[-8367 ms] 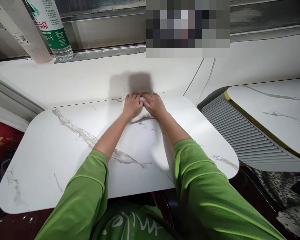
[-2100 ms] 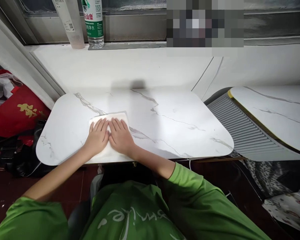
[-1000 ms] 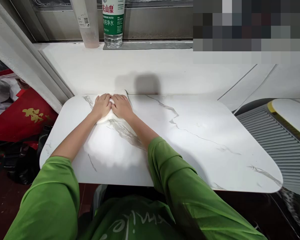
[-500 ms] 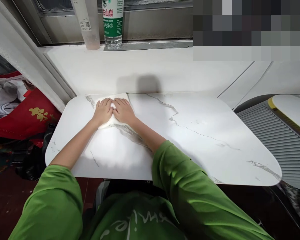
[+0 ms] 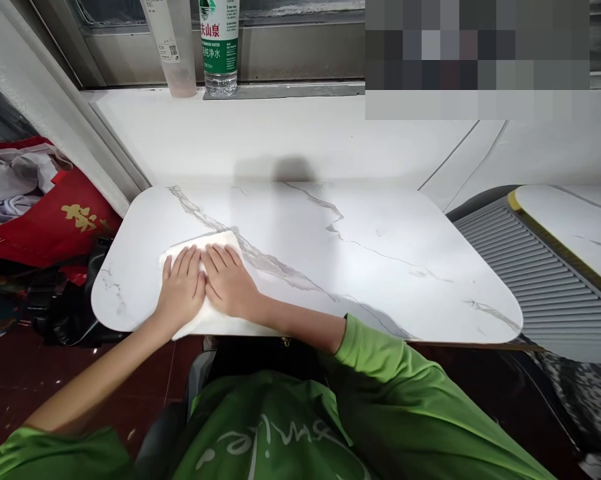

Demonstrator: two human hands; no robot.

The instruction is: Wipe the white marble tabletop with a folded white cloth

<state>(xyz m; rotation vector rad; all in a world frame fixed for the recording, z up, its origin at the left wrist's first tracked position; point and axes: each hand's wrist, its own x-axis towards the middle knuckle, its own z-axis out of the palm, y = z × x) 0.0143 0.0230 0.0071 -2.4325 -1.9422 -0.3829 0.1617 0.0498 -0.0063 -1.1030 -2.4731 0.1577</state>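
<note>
The left hand [image 5: 180,290] and right hand [image 5: 229,287] lay side by side on the white cloth [image 5: 207,321] at the table's [image 5: 380,267] near-left edge, grip open and palms flat. Even pressure would likely stop the cloth bunching.

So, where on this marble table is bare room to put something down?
The marble table is bare from the white cloth to its right edge. The white ledge behind is also bare, right of the water bottle. Crowded only near left: left hand and right hand press the cloth.
</note>
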